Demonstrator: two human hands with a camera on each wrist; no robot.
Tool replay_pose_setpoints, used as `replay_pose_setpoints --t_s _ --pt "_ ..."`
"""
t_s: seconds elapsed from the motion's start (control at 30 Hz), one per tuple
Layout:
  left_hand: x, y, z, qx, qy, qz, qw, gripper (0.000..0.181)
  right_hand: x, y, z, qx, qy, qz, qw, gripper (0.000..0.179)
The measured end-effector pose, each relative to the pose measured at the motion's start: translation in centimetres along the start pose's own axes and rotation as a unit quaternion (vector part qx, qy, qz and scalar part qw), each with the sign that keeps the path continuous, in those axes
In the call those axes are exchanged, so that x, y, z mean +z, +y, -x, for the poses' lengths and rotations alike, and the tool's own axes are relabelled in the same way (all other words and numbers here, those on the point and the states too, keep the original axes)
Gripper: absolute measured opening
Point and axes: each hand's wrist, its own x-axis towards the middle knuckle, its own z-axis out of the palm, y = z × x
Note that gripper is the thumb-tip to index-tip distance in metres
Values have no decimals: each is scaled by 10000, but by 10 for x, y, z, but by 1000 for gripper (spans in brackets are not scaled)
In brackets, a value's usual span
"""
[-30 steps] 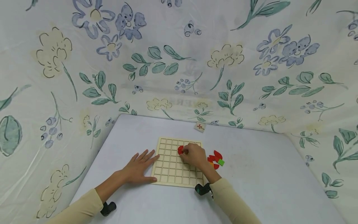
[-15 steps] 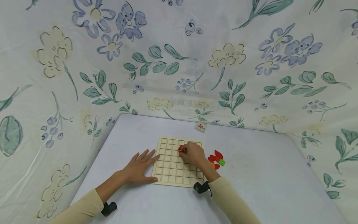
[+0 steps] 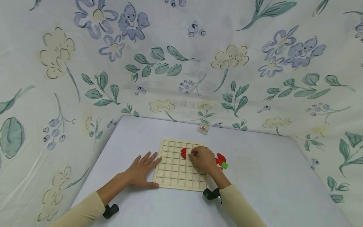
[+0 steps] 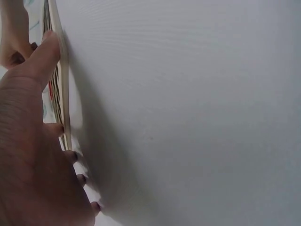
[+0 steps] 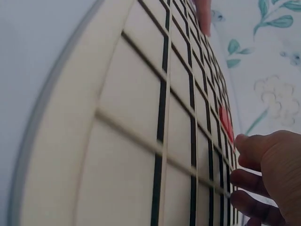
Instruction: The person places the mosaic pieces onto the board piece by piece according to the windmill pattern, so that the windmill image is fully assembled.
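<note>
A square wooden grid board (image 3: 167, 171) lies on the white table. Near its upper middle, red pieces (image 3: 183, 154) sit in the cells and form a half disc with its flat side to the right. My left hand (image 3: 141, 171) lies flat and spread at the board's left edge, thumb and a fingertip touching the rim (image 4: 65, 94). My right hand (image 3: 203, 158) is over the board's right part, just right of the red half disc. Its fingers (image 5: 247, 181) are loosely bent, with no piece showing between them.
Right of the board lie several loose red pieces (image 3: 221, 157) and a green square (image 3: 224, 165), partly hidden by my right hand. A small printed card (image 3: 203, 128) is near the table's back edge. A flowered cloth (image 3: 181, 63) hangs behind the table.
My right hand has moved right, off the red pieces, so the half disc shows fully. It now hides part of the loose pieces. The left hand stays in place.
</note>
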Motion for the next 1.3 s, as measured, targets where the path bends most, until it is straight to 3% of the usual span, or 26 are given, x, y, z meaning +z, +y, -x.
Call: replay_pose_setpoints --t_s 0.23,0.47,0.63,0.83,1.07,1.3 --pt "-5 1 4 23 -162 24 9999 117 -19 34 12 658 139 294 9973 15" --pt "-4 2 6 43 -127 -47 9999 117 -46 68 25 1451 -254 699 9866 27" --pt "-3 1 7 60 -34 -142 9999 116 -62 80 33 1592 -500 807 9827 33" --pt "-3 1 7 14 18 -126 9999 117 -64 85 36 1619 -678 817 9811 32" --pt "-2 2 6 3 59 -114 9999 118 -58 88 32 1682 -538 691 9819 29" --pt "0 3 4 -44 152 -202 9997 119 -55 90 30 1820 -304 99 9828 23"
